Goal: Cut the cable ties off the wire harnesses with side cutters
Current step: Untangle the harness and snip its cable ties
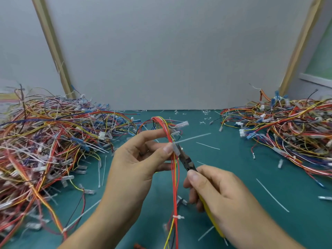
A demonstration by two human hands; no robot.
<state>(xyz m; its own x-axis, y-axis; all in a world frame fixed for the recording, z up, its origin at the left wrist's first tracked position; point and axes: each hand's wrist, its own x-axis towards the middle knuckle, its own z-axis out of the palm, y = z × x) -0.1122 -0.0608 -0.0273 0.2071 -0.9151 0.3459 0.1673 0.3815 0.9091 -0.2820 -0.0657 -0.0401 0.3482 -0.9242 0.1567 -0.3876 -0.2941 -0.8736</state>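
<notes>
My left hand [136,159] pinches a wire harness [174,186] of red and yellow wires, held upright above the green mat. A white cable tie [192,137] wraps the bundle at my fingertips, its tail sticking out to the right. My right hand [217,193] grips yellow-handled side cutters [187,163], whose dark jaws point up-left and touch the tie's head. A second cable tie [177,217] circles the same harness lower down.
A big heap of tangled harnesses [45,141] fills the left side and another heap [287,130] lies at the right. Cut tie pieces [272,194] and loose connectors are scattered over the green mat [233,159]. A grey wall panel stands behind.
</notes>
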